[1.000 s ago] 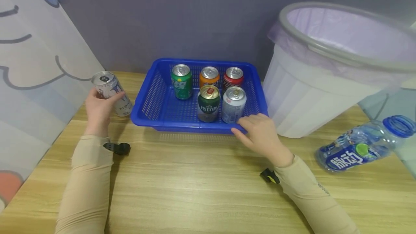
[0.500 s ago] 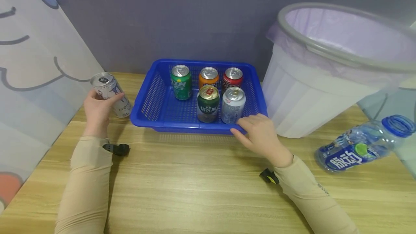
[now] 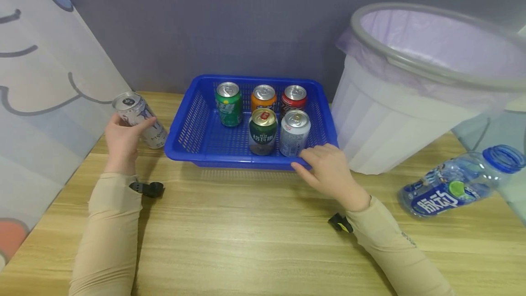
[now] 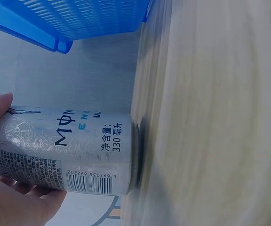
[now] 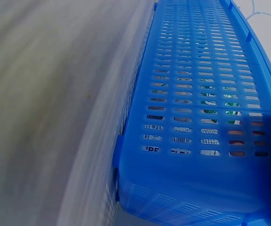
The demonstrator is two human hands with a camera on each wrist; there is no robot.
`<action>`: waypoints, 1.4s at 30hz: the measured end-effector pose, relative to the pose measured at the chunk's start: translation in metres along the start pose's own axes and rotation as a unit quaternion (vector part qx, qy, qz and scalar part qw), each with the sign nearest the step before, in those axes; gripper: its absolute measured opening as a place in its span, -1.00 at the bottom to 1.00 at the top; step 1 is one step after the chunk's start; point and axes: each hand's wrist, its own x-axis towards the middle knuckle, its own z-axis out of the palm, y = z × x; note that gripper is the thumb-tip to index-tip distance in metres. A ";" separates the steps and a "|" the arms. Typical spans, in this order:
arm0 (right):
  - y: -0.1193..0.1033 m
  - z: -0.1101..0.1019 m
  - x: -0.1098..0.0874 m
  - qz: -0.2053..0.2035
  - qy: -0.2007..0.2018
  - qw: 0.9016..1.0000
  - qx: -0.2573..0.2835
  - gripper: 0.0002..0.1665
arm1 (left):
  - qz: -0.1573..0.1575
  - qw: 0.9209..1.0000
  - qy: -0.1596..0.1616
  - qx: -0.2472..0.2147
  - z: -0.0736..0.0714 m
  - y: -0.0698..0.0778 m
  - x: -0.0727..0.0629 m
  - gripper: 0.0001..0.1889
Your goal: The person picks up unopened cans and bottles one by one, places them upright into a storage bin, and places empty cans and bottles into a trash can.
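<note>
My left hand point(image 3: 123, 138) grips a white Monster drink can point(image 4: 69, 150) around its upper part, left of the basket. The can's base is right at the tabletop in the left wrist view. At the front right corner of the blue plastic basket point(image 3: 222, 156), my right hand point(image 3: 326, 170) holds the rim, fingers over the edge and thumb outside. Inside the basket stand a green can point(image 3: 228, 106), an orange can point(image 3: 264, 97), a red can point(image 3: 294, 97), a dark green can with a gold top point(image 3: 263, 134) and a silver-white can point(image 3: 294, 135).
A tall white bin point(image 3: 382, 108) with a purple liner stands right of the basket. A clear plastic bottle point(image 3: 448, 191) with a blue label and no cap is at the right of the wooden table point(image 3: 230, 241). A grey wall point(image 3: 205, 22) rises behind.
Both hands keep their holds. The white can has shifted very slightly in the left hand's grip; the basket and its cans look the same.
</note>
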 end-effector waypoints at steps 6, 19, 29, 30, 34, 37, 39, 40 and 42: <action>0.000 -0.001 0.000 0.001 -0.002 1.000 0.001 -0.28 | -0.002 1.000 -0.001 -0.005 0.000 0.004 -0.003 -0.29; -0.001 -0.001 0.000 0.002 -0.003 1.000 0.001 -0.28 | 0.022 1.000 -0.011 -0.011 0.002 0.011 -0.010 -0.31; -0.001 -0.001 0.000 0.004 -0.003 1.000 0.002 -0.28 | 0.048 0.998 -0.014 -0.037 0.005 0.018 -0.013 -0.32; -0.001 -0.001 0.000 0.004 -0.003 1.000 0.003 -0.28 | 0.053 0.998 -0.013 -0.042 0.005 0.019 -0.015 -0.33; -0.001 -0.001 0.000 0.004 -0.004 1.000 0.004 -0.29 | 0.073 0.995 -0.017 -0.058 0.007 0.023 -0.019 -0.34; -0.001 -0.001 0.000 0.003 -0.003 1.000 0.004 -0.29 | 0.086 0.993 -0.021 -0.073 0.009 0.027 -0.021 -0.36; -0.001 -0.001 0.001 0.003 -0.002 1.000 0.004 -0.29 | 0.094 0.991 -0.024 -0.089 0.011 0.029 -0.024 -0.36; -0.001 -0.001 0.001 0.002 -0.002 1.000 0.003 -0.29 | 0.098 0.990 -0.026 -0.099 0.011 0.031 -0.025 -0.36; 0.000 -0.001 0.001 0.002 -0.003 1.000 0.003 -0.29 | 0.107 0.987 -0.029 -0.117 0.012 0.034 -0.027 -0.36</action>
